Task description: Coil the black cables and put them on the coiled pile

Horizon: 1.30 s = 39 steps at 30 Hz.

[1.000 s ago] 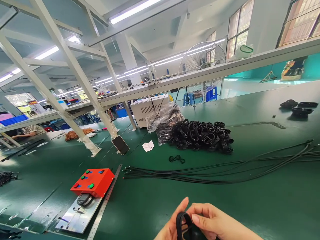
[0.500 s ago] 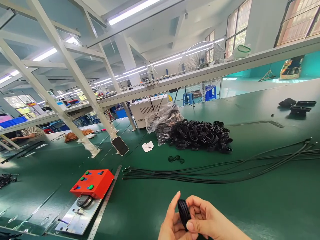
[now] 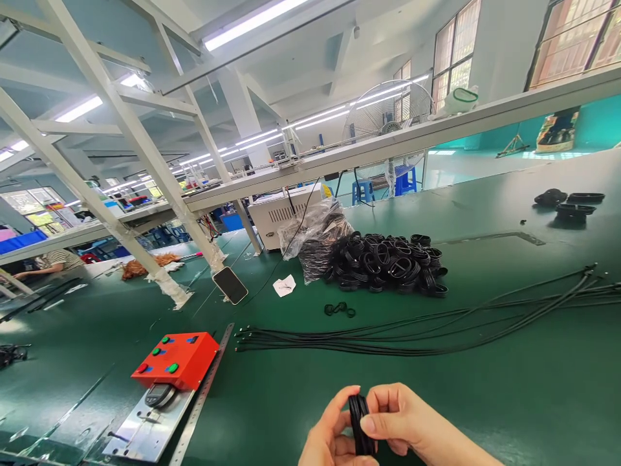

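A small coiled bundle of black cable is held upright between my two hands at the bottom of the view. My left hand is closed round its left side, the index finger reaching over the top. My right hand pinches the right side with thumb and fingers. Beyond the hands, several long black cables lie stretched across the green table. Behind those are a few small black rings and a large heap of black coils.
To the left stands a red button box on a metal plate with a gauge, beside a steel ruler. A phone leans at a frame post. Plastic bags touch the heap. More black coils lie far right.
My left index finger has bent further over the coil's top. My right thumb has moved up its side. The view has shifted slightly; the table items stay put.
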Tool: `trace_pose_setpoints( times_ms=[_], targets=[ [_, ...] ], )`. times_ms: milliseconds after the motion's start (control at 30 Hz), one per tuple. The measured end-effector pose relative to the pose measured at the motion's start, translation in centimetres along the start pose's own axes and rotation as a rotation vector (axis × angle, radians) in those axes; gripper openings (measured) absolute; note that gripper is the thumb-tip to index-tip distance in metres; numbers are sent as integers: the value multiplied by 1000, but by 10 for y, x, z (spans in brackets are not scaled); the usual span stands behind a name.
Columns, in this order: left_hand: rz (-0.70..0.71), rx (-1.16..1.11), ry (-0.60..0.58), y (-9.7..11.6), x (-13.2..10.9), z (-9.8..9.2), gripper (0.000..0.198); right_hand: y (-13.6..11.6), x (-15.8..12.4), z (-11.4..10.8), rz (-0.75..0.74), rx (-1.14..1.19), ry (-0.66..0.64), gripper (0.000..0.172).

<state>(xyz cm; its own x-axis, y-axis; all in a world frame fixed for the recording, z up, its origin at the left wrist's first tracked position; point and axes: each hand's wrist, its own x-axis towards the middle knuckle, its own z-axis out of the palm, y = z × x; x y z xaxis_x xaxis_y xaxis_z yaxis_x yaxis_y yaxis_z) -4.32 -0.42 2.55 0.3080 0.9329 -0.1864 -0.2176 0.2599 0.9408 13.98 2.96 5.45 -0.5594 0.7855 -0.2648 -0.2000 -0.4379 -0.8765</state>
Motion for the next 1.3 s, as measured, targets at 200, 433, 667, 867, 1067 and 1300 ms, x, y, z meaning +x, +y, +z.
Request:
trace_pose_setpoints(
  times_ms=[200,433,667,867,1067,1300],
  targets=[
    [10,46,-5,4,0,0,77,5,3,-1,19,35,-3,45],
    [-20,64,-193,8,0,-10,74,2,-2,0,-4,43,-14,47],
    [12,91,-163,7,0,-9,73,1,-2,2,-26,12,6,48],
    [-22,131,-27,8,0,-2,83,6,3,4,-36,-35,40,56],
    [36,73,6,8,0,0,76,0,-5,6,-149,-97,134,45],
    [20,7,-4,5,2,5,72,-7,-15,3,-235,-398,100,9]
  ],
)
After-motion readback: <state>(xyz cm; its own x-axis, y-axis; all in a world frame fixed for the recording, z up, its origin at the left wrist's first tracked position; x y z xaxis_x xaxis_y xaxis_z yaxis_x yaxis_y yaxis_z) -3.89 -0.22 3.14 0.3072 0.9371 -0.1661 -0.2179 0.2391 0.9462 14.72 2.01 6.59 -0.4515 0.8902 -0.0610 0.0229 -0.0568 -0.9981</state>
